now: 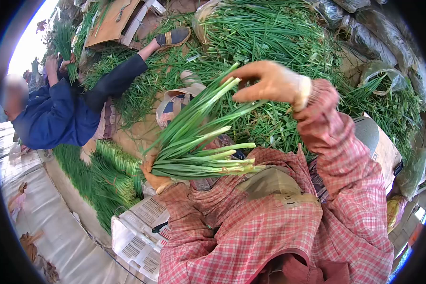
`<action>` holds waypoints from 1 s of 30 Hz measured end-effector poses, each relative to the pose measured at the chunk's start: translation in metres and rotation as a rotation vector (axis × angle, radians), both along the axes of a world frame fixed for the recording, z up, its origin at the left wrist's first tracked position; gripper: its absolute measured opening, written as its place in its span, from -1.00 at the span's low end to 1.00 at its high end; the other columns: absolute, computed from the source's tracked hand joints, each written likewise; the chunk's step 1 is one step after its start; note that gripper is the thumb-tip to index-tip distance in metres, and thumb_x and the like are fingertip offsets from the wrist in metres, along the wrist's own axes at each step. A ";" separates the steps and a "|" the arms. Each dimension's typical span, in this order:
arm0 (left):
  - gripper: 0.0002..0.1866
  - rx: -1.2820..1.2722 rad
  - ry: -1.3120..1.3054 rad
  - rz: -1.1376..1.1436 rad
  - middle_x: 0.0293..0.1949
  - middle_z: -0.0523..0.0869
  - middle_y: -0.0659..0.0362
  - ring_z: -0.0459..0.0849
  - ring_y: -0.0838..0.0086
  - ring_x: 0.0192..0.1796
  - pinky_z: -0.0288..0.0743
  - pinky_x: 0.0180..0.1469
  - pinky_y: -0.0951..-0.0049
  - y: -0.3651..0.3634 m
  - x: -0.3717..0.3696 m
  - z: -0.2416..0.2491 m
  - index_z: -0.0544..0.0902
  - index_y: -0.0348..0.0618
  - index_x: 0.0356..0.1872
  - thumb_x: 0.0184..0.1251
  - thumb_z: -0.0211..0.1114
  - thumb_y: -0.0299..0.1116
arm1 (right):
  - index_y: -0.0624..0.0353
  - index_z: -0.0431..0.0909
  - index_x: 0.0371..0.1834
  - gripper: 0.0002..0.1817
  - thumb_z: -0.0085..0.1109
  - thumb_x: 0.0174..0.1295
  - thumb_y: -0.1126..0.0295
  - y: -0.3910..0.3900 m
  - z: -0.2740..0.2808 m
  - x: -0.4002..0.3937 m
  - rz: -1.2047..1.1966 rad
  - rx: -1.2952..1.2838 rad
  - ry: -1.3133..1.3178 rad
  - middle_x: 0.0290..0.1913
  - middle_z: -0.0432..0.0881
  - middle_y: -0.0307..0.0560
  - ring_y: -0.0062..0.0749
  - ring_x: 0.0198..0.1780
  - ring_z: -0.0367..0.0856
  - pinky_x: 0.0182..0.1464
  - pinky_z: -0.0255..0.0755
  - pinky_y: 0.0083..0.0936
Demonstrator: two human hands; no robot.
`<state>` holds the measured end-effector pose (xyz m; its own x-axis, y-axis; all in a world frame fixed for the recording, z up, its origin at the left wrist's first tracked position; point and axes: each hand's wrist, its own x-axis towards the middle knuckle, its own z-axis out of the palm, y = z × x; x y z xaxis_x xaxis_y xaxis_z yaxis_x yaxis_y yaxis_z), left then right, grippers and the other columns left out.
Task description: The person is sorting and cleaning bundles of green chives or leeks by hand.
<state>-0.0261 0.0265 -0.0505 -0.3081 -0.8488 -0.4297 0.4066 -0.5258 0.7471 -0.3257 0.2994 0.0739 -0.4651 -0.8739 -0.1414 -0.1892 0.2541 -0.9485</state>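
My left hand (157, 176), in a tan-orange glove, is closed around the leafy part of a loose bunch of chives (194, 137). The long green leaves fan out from that grip, and the pale cut ends point up and to the right. My right hand (265, 84), gloved with a whitish cuff, hovers at the upper stalk ends. Its thumb and forefinger are apart, with pale stalk tips overlapping the gap between them.
A large heap of loose chives (270, 33) covers the ground ahead. Bundled chives (111, 180) lie at left beside a printed white box (139, 232). A person in blue (57, 113) sits at left, holding greens. Plastic bags (374, 38) line the right; a cardboard box (111, 23) stands behind.
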 end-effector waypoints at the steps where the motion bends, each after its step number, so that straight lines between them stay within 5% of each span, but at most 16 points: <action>1: -0.59 0.034 0.060 0.056 -0.62 0.42 0.24 0.43 0.42 -0.48 0.44 -0.08 0.24 0.000 -0.004 0.003 0.26 0.04 -0.69 0.40 -0.20 -0.11 | 0.18 0.57 -0.11 -0.69 0.25 0.07 0.34 -0.013 -0.013 0.002 0.102 -0.071 -0.152 -0.25 0.61 -0.17 -0.56 -0.28 0.51 -0.14 0.42 -0.58; 5: -0.60 0.034 0.490 -0.140 -0.66 0.23 0.34 0.25 0.54 -0.50 0.35 -0.07 0.42 -0.022 0.014 -0.010 0.13 0.04 -0.69 0.45 -0.27 -0.23 | 0.20 0.61 -0.22 -0.75 0.26 0.06 0.32 -0.016 -0.043 0.019 -0.022 -0.108 -0.541 -0.36 0.62 -0.20 -0.60 -0.35 0.51 -0.29 0.38 -0.63; 6: -0.60 -0.081 0.104 0.062 -0.67 0.12 0.37 0.13 0.57 -0.54 0.32 -0.06 0.47 0.005 -0.014 0.022 0.08 0.04 -0.69 0.46 -0.30 -0.26 | 0.20 0.60 -0.25 -0.79 0.23 0.07 0.36 -0.011 -0.041 0.027 -0.109 -0.175 -0.632 -0.39 0.61 -0.23 -0.60 -0.36 0.50 -0.28 0.38 -0.63; 8: -0.57 -0.315 -0.023 -0.069 -0.74 0.17 0.38 0.20 0.60 -0.53 0.28 0.01 0.47 -0.006 -0.002 0.011 0.16 0.03 -0.73 0.45 -0.24 -0.25 | 0.17 0.53 -0.41 -0.95 0.10 0.09 0.45 0.010 -0.024 0.032 -0.298 -0.140 -0.912 -0.43 0.53 -0.23 -0.55 -0.36 0.46 -0.23 0.36 -0.60; 9: -0.55 -0.428 -0.087 -0.140 -0.78 0.19 0.39 0.24 0.61 -0.53 0.26 0.05 0.48 -0.013 0.004 0.008 0.20 0.03 -0.75 0.45 -0.21 -0.25 | 0.12 0.47 -0.52 -0.96 0.07 0.04 0.45 0.022 -0.036 0.032 -0.148 -0.603 -0.780 -0.43 0.46 -0.20 -0.48 -0.38 0.41 -0.24 0.32 -0.55; 10: -0.58 -0.076 0.636 -0.179 -0.72 0.18 0.40 0.20 0.63 -0.53 0.23 0.02 0.53 -0.020 0.007 0.009 0.20 0.02 -0.72 0.44 -0.21 -0.28 | 0.16 0.46 -0.53 -0.92 0.03 0.05 0.42 0.039 -0.034 0.025 -0.204 -0.762 -0.754 -0.43 0.46 -0.15 -0.39 -0.32 0.44 -0.19 0.33 -0.50; 12: -0.57 0.026 0.673 -0.103 -0.74 0.12 0.40 0.12 0.60 -0.59 0.27 -0.03 0.49 -0.031 0.010 0.011 0.11 0.07 -0.72 0.45 -0.26 -0.20 | 0.18 0.49 -0.51 -0.89 0.01 0.06 0.40 0.078 -0.023 -0.001 -0.232 -0.861 -0.648 -0.42 0.47 -0.11 -0.29 -0.23 0.46 -0.10 0.35 -0.41; 13: -0.56 0.071 0.687 -0.062 -0.75 0.09 0.40 0.09 0.58 -0.62 0.29 -0.05 0.47 -0.031 0.010 0.017 0.06 0.10 -0.72 0.46 -0.28 -0.16 | 0.12 0.55 -0.41 -0.89 0.09 0.04 0.35 0.101 -0.018 -0.019 -0.403 -0.441 -0.367 -0.34 0.53 -0.08 -0.25 -0.19 0.48 -0.04 0.35 -0.37; 15: -0.54 0.158 0.733 -0.028 -0.77 0.10 0.40 0.11 0.58 -0.64 0.30 -0.07 0.45 -0.010 -0.008 0.049 0.07 0.10 -0.75 0.45 -0.24 -0.13 | 0.03 0.60 -0.30 -0.80 0.20 -0.01 0.28 0.091 -0.018 -0.020 -0.441 0.346 0.976 -0.25 0.57 -0.08 -0.21 -0.13 0.49 0.00 0.35 -0.34; 16: -0.54 0.088 0.670 -0.044 -0.78 0.10 0.40 0.12 0.58 -0.64 0.30 -0.06 0.45 -0.019 -0.006 0.041 0.07 0.09 -0.75 0.44 -0.24 -0.12 | 0.01 0.61 -0.23 -0.71 0.26 -0.07 0.23 0.072 -0.010 -0.014 -0.422 0.240 1.040 -0.18 0.59 -0.11 -0.19 -0.09 0.49 0.00 0.35 -0.33; 17: -0.53 0.019 0.607 -0.058 -0.78 0.10 0.40 0.13 0.58 -0.64 0.30 -0.06 0.44 -0.026 -0.004 0.035 0.08 0.09 -0.75 0.44 -0.23 -0.11 | -0.01 0.62 -0.22 -0.68 0.27 -0.08 0.19 0.048 -0.004 -0.004 -0.338 0.060 0.924 -0.20 0.60 -0.11 -0.18 -0.08 0.49 -0.01 0.36 -0.30; 21: -0.54 -0.019 0.590 -0.053 -0.78 0.10 0.39 0.15 0.57 -0.63 0.30 -0.06 0.42 -0.020 -0.010 0.050 0.09 0.07 -0.74 0.43 -0.21 -0.11 | -0.01 0.60 -0.21 -0.64 0.28 -0.08 0.12 -0.023 -0.032 0.038 -0.082 0.048 0.782 -0.23 0.59 -0.21 -0.29 -0.05 0.43 0.06 0.15 -0.28; 26: -0.54 -0.060 0.633 -0.075 -0.75 0.10 0.39 0.16 0.57 -0.60 0.30 -0.05 0.43 -0.013 -0.010 0.070 0.10 0.07 -0.73 0.41 -0.12 -0.11 | -0.03 0.60 -0.41 -0.84 0.18 -0.01 0.19 -0.039 -0.051 0.058 -0.208 -0.044 0.730 -0.35 0.57 -0.33 -0.34 -0.15 0.43 -0.03 0.13 -0.28; 27: -0.54 -0.063 0.617 -0.050 -0.75 0.11 0.39 0.16 0.57 -0.59 0.30 -0.04 0.42 -0.013 -0.010 0.072 0.10 0.07 -0.73 0.41 -0.12 -0.11 | 0.02 0.59 -0.42 -0.90 0.17 0.02 0.30 -0.038 -0.050 0.057 -0.272 -0.122 0.721 -0.42 0.57 -0.24 -0.32 -0.27 0.47 -0.09 0.22 -0.36; 30: -0.55 -0.069 0.550 0.030 -0.73 0.13 0.39 0.18 0.57 -0.57 0.32 -0.02 0.36 -0.011 -0.010 0.077 0.11 0.07 -0.73 0.42 -0.13 -0.11 | 0.19 0.51 -0.44 -0.87 0.04 0.18 0.40 -0.035 -0.058 0.045 -0.525 -0.364 -0.175 -0.57 0.51 -0.19 -0.49 -0.49 0.48 -0.41 0.34 -0.60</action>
<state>-0.0361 0.0158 0.0262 -0.4470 -0.8809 -0.1555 0.7602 -0.4657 0.4530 -0.2808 0.2644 0.0162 -0.8395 -0.5433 0.0079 0.0375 -0.0724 -0.9967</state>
